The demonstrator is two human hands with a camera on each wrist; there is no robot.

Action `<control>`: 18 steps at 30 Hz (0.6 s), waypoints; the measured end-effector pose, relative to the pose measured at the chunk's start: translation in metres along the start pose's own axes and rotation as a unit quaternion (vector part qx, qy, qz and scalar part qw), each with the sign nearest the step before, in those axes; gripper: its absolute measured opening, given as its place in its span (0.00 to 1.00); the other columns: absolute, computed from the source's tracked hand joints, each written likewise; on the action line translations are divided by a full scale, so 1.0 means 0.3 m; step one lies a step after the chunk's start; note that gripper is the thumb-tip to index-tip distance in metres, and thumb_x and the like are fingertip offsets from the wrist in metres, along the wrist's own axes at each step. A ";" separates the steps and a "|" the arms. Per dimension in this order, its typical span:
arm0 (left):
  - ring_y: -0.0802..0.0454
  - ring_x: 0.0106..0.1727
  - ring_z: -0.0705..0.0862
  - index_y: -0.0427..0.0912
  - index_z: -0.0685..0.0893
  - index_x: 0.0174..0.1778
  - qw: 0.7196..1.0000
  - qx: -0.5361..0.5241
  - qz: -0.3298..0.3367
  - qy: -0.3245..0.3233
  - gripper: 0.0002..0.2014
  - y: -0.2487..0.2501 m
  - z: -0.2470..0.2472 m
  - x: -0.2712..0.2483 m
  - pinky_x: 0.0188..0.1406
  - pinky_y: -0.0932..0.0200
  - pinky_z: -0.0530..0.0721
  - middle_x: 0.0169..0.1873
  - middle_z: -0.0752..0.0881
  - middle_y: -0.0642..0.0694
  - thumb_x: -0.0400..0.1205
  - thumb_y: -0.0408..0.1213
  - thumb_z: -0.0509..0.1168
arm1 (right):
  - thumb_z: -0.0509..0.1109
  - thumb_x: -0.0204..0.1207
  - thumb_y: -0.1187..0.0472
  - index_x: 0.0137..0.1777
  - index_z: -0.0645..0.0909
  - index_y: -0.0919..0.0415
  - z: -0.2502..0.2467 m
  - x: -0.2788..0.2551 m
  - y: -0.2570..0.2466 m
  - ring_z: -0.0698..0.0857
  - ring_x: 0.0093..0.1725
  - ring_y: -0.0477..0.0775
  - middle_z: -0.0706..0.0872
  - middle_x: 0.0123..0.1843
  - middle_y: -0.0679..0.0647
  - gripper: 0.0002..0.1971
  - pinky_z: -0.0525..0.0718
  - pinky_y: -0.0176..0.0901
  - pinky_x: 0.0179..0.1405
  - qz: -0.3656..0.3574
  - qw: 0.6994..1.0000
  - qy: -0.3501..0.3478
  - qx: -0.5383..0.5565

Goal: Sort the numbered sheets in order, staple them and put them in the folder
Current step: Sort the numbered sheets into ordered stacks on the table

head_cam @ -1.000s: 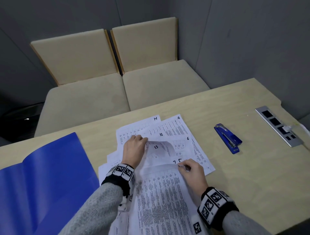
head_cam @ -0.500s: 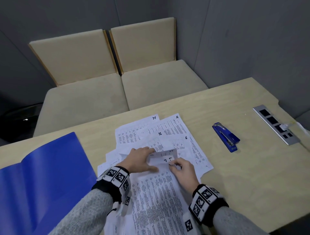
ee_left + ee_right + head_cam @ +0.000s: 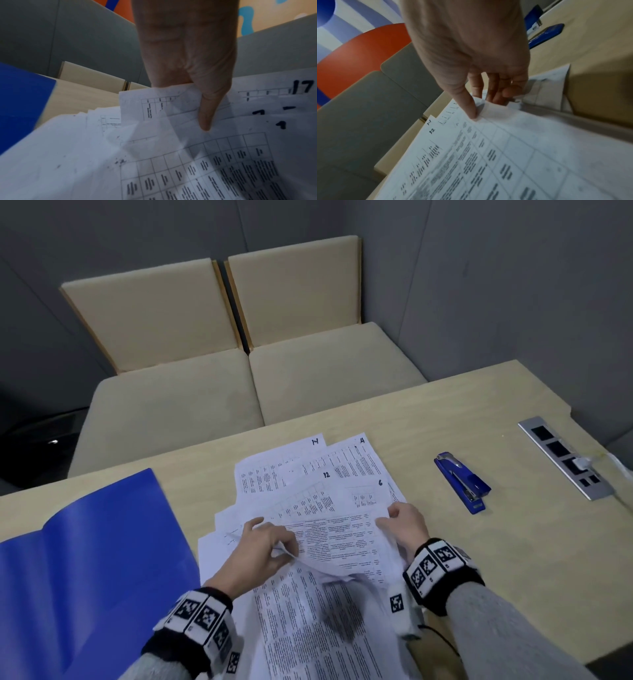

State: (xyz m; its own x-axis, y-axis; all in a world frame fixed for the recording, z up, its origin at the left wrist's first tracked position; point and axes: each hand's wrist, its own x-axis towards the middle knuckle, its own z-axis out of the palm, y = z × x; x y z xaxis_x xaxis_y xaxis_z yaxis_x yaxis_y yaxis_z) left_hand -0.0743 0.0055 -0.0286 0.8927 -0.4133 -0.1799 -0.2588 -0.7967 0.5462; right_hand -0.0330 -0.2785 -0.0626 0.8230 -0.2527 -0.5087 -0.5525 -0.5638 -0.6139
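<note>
Several printed sheets (image 3: 308, 481) with hand-written numbers lie fanned in the middle of the wooden table (image 3: 513, 577). Numbers 14, 4, 12 and 6 show at the far corners. My left hand (image 3: 263, 546) pinches the left edge of a raised sheet (image 3: 339, 546), thumb (image 3: 205, 116) on top of the paper (image 3: 154, 108). My right hand (image 3: 404, 522) pinches the right corner of the same sheet (image 3: 505, 135), thumb (image 3: 469, 108) above and fingers below. A blue folder (image 3: 85, 559) lies open at the left. The blue stapler (image 3: 462, 481) sits to the right of the pile.
A grey socket strip (image 3: 565, 457) with a white plug is set into the table at the far right. Two beige cushioned seats (image 3: 239, 392) stand behind the table against grey walls. Bare wood shows between the stapler and the near table edge.
Both hands have drawn a sheet out and lifted it over the pile. The right hand moved right to the sheet's corner; the left hand slid toward me along its left edge.
</note>
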 end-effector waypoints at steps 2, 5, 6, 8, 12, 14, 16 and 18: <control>0.68 0.46 0.80 0.55 0.82 0.40 1.000 -0.009 0.002 0.012 0.06 0.004 -0.001 -0.034 0.74 0.58 0.57 0.39 0.83 0.65 0.77 0.39 0.71 | 0.71 0.69 0.64 0.36 0.74 0.59 -0.001 0.000 -0.015 0.73 0.37 0.53 0.75 0.34 0.50 0.08 0.70 0.41 0.36 -0.028 0.999 0.008 0.019; 0.69 0.45 0.78 0.54 0.83 0.42 1.000 -0.012 0.004 0.027 0.05 0.017 -0.002 -0.059 0.71 0.61 0.59 0.39 0.82 0.64 0.78 0.37 0.69 | 0.72 0.72 0.65 0.36 0.74 0.58 -0.008 0.004 -0.012 0.74 0.35 0.52 0.76 0.33 0.50 0.10 0.72 0.41 0.40 -0.064 0.991 0.064 0.102; 0.68 0.44 0.78 0.54 0.83 0.42 0.999 -0.009 0.007 0.030 0.05 0.022 -0.003 -0.058 0.69 0.61 0.61 0.39 0.82 0.64 0.78 0.38 0.69 | 0.72 0.73 0.66 0.34 0.72 0.57 -0.008 0.007 -0.001 0.74 0.32 0.53 0.76 0.32 0.51 0.12 0.74 0.43 0.40 -0.060 0.986 0.074 0.138; 0.67 0.43 0.79 0.54 0.82 0.41 0.999 0.001 0.018 0.038 0.04 0.031 -0.010 -0.043 0.65 0.61 0.67 0.38 0.83 0.63 0.78 0.39 0.69 | 0.72 0.74 0.67 0.32 0.68 0.57 -0.013 0.015 0.027 0.74 0.26 0.53 0.75 0.29 0.55 0.16 0.75 0.48 0.34 -0.032 0.973 0.084 0.214; 0.56 0.45 0.83 0.52 0.82 0.44 0.998 0.041 0.019 0.046 0.03 0.051 -0.030 -0.015 0.59 0.59 0.69 0.43 0.86 0.57 0.78 0.39 0.66 | 0.71 0.75 0.68 0.33 0.69 0.60 -0.065 0.015 0.086 0.75 0.25 0.55 0.75 0.26 0.61 0.15 0.73 0.44 0.26 0.038 0.956 0.105 0.273; 0.53 0.45 0.83 0.51 0.82 0.45 0.997 0.060 0.018 0.048 0.02 0.054 -0.034 -0.017 0.55 0.60 0.68 0.43 0.86 0.55 0.79 0.40 0.65 | 0.70 0.76 0.70 0.33 0.70 0.61 -0.097 0.010 0.113 0.77 0.26 0.56 0.76 0.27 0.62 0.14 0.76 0.42 0.28 0.063 0.948 0.121 0.289; 0.53 0.44 0.83 0.51 0.82 0.45 0.997 0.064 0.017 0.049 0.02 0.053 -0.038 -0.025 0.55 0.58 0.72 0.42 0.86 0.55 0.79 0.40 0.65 | 0.69 0.76 0.72 0.34 0.69 0.63 -0.120 0.008 0.126 0.80 0.27 0.56 0.78 0.28 0.63 0.14 0.79 0.43 0.30 0.074 0.942 0.125 0.302; 0.54 0.44 0.84 0.51 0.83 0.43 0.997 0.056 0.014 0.048 0.02 0.050 -0.043 -0.032 0.56 0.56 0.76 0.42 0.87 0.55 0.79 0.39 0.66 | 0.68 0.76 0.74 0.34 0.68 0.64 -0.126 -0.002 0.123 0.82 0.27 0.56 0.79 0.30 0.65 0.13 0.81 0.44 0.31 0.079 0.939 0.111 0.317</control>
State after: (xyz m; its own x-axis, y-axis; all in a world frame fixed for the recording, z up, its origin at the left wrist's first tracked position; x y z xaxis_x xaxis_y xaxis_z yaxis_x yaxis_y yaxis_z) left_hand -0.0820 0.0032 -0.0080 0.9148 -0.3952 -0.0834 -0.3181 -0.8320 0.4545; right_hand -0.0488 -0.3288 -0.0621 0.6927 -0.4910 -0.5284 -0.5792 0.0578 -0.8131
